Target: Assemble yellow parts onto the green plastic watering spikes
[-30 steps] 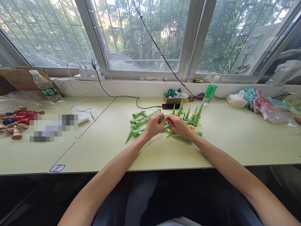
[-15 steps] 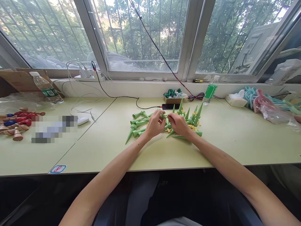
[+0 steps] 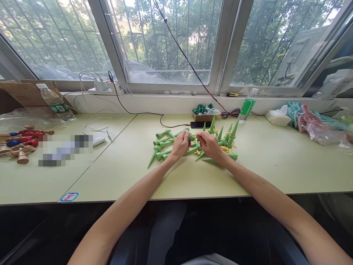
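Note:
My left hand [image 3: 181,144] is closed around a green plastic watering spike part [image 3: 191,137], which my fingers partly cover. Close to its right, my right hand [image 3: 210,145] pinches a small yellow piece [image 3: 195,136] against the green part. Both hands are just above a pile of green watering spikes on the table. Loose green spikes [image 3: 152,157] and tubes lie left of and below my left hand. Beyond my right hand, several spikes point upward, one tall cone [image 3: 234,133] among them. Small yellow valve pieces [image 3: 226,149] lie scattered beside my right hand.
A phone [image 3: 200,124] on a cable and a small box [image 3: 204,117] sit behind the pile. Farther right are a bottle [image 3: 247,106], a tissue box [image 3: 277,117] and pink and blue plastic items [image 3: 306,117]. Wooden toys [image 3: 24,141] lie far left. Another person's hand [image 3: 349,137] shows at the right edge.
The fingers of my left hand have closed in more around the green part. My right hand has stayed nearly in place, with the yellow piece now showing at its fingertips.

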The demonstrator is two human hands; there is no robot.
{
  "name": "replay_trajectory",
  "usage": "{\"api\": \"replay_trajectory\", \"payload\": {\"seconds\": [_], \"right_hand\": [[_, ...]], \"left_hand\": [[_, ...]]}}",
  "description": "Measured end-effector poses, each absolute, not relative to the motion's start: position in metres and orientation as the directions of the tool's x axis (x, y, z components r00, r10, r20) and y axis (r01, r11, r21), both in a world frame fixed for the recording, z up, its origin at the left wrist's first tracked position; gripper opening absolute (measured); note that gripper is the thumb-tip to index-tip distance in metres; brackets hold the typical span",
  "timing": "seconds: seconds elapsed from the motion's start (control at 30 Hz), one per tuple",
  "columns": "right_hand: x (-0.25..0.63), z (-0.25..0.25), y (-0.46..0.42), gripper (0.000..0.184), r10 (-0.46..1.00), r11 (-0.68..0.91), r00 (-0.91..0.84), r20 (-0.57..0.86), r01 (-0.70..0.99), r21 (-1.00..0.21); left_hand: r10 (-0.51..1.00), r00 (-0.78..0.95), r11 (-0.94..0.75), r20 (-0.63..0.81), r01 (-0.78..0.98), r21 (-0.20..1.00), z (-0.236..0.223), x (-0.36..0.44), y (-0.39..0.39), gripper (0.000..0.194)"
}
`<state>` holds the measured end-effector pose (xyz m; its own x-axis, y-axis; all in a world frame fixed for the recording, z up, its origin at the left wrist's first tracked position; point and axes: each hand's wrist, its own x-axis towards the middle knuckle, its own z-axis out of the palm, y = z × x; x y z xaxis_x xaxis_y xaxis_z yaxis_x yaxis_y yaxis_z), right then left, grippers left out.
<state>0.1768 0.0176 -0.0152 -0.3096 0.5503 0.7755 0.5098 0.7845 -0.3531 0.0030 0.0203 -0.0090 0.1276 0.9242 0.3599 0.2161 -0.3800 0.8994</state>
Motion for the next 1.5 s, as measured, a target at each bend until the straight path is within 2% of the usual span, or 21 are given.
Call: {"api": "replay_trajectory", "payload": {"seconds": [0.47,0.9,1.27,1.5], "right_hand": [[0.1777,-0.0149,0.0175,0.021,0.586,0.764,-0.295,0.755,0.513,-0.391],[0.1792,-0.0146,0.0186,0.025,0.566,0.774,-0.300,0.768,0.513,-0.370],[0.1794,-0.0127,0.0164,0.024,0.588,0.746,-0.288,0.756,0.554,-0.369],[0.1803,-0.0132,0.0167,0.023,0.627,0.717,-0.271,0.730,0.567,-0.406]], "left_hand": [[0.915,0.202,-0.383,0.349,0.170,0.908,-0.0119,0.0015,0.0230,0.034],[0.921,0.209,-0.371,0.327,0.227,0.900,-0.0051,0.0006,0.0167,0.029],[0.902,0.224,-0.417,0.369,0.231,0.879,-0.0060,-0.0011,0.0157,0.025],[0.864,0.220,-0.497,0.452,0.238,0.834,-0.0075,-0.0002,0.0154,0.022]]}}
